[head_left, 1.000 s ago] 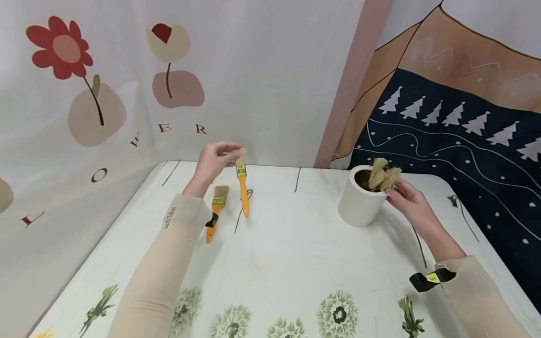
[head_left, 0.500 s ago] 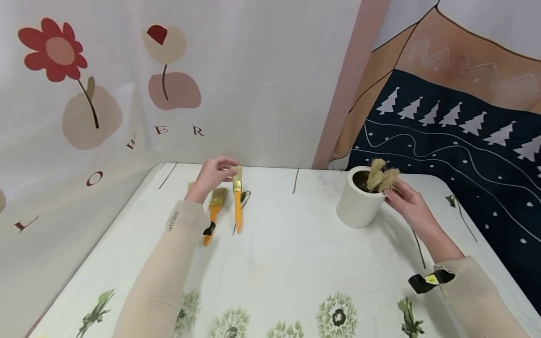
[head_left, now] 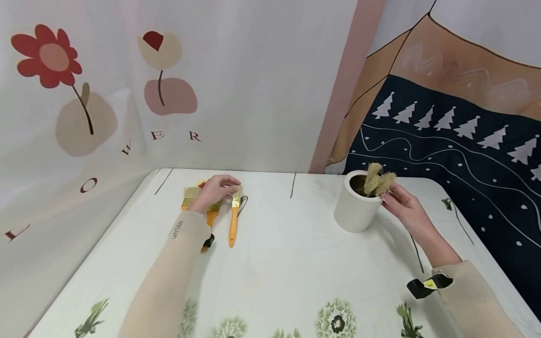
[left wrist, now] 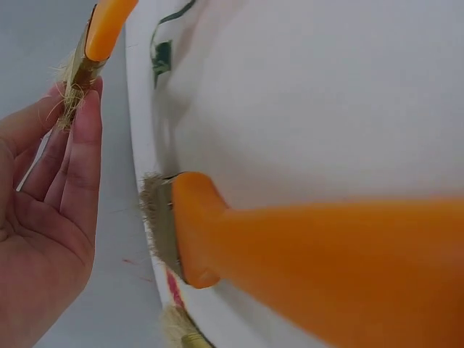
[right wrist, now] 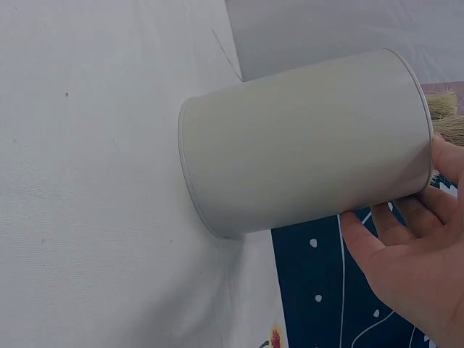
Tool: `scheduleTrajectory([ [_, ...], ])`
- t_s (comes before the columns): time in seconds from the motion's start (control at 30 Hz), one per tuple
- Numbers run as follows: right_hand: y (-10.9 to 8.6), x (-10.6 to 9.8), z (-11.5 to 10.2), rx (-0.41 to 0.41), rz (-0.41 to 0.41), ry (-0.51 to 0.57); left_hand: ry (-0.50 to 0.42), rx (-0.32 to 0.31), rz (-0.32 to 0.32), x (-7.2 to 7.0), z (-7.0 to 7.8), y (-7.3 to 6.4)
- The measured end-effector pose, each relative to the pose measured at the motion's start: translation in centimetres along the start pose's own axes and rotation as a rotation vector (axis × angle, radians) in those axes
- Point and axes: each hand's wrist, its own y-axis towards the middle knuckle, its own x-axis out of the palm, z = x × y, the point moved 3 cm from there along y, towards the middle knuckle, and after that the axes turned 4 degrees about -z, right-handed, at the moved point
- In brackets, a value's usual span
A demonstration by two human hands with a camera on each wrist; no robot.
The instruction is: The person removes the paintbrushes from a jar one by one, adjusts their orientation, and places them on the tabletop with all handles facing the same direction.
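At the table's left rear, my left hand point(head_left: 214, 191) pinches an orange-handled paintbrush point(head_left: 234, 229) by its pale bristles, the handle pointing toward me. Whether that handle touches the table is unclear. Just left of it lies a wider orange paintbrush point(left wrist: 199, 225), partly hidden by my wrist in the head view. A further brush point(head_left: 191, 196) lies left of that one. My right hand point(head_left: 406, 207) holds a white cylindrical pot point(head_left: 356, 211) near its rim, thumb at the edge and fingers along the side. Upturned bristles point(head_left: 374, 180) stick out of the pot; what carries them is hidden inside.
A white cloth with printed flowers point(head_left: 336, 323) covers the table point(head_left: 287, 263). Behind it hangs a white curtain point(head_left: 253, 94) with printed flowers and letters. A dark fabric with printed trees point(head_left: 444, 141) hangs at the right.
My left hand has come down and slightly nearer with the pinched paintbrush, bringing it toward the table beside the other brushes. My right hand keeps its hold on the pot.
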Motion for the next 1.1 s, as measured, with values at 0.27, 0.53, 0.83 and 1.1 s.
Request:
scheduleTrajectory([
  [0.27, 0.0, 0.0, -0.1, 0.010, 0.005, -0.016, 0.021, -0.013, -0.029, 1.0, -0.6, 0.3],
  [0.53, -0.1, 0.0, 0.0, -0.013, 0.003, 0.002, 0.029, 0.000, -0.050, 1.5, -0.9, 0.3],
  [0.83, 0.0, 0.0, -0.1, 0.010, 0.004, -0.026, 0.020, -0.025, -0.031, 1.1, -0.7, 0.3],
  [1.1, -0.1, 0.0, -0.2, 0.002, 0.004, -0.023, -0.008, 0.016, 0.001, 0.4, 0.3, 0.3],
])
